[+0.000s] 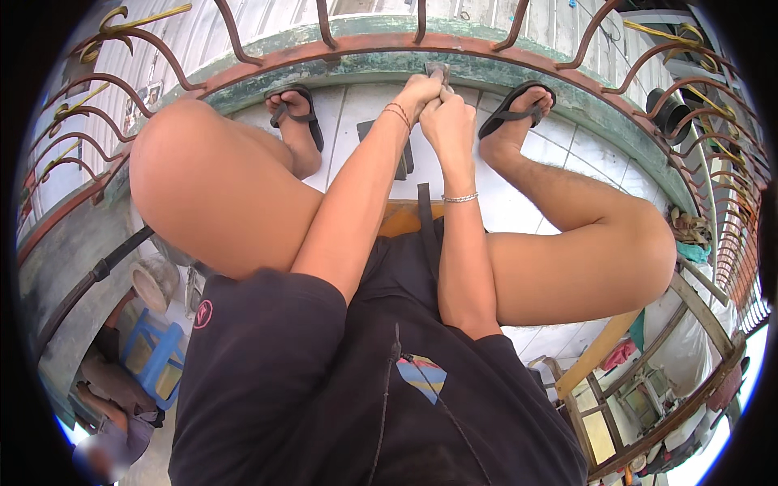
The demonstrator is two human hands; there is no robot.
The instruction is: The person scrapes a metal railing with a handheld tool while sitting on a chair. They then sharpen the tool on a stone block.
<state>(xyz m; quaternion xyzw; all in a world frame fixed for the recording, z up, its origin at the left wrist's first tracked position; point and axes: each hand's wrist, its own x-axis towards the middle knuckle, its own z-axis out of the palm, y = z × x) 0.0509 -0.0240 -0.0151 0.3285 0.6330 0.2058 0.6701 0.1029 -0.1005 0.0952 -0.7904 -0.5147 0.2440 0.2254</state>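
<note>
My left hand [419,95], with a thin reddish bracelet at the wrist, is closed round a small grey-brown flat piece [438,70] whose end sticks out past the fingers. That piece is at the inner face of the green ledge [369,71]; whether it touches I cannot tell. Just beside and nearer to me, my right hand [450,121], silver bracelet at the wrist, is closed with its fingertips against the left hand and the same piece. The piece's kind is hidden by the fingers. Dark flat slabs [403,164] lie on the tiles below my left forearm, which partly covers them.
A rusty red metal railing [365,44] with curved bars runs along the ledge. My sandalled feet stand on white tiles [344,109] either side. A wooden frame [600,405] stands right, a blue plastic stool [154,356] left. Another person [121,397] sits at lower left.
</note>
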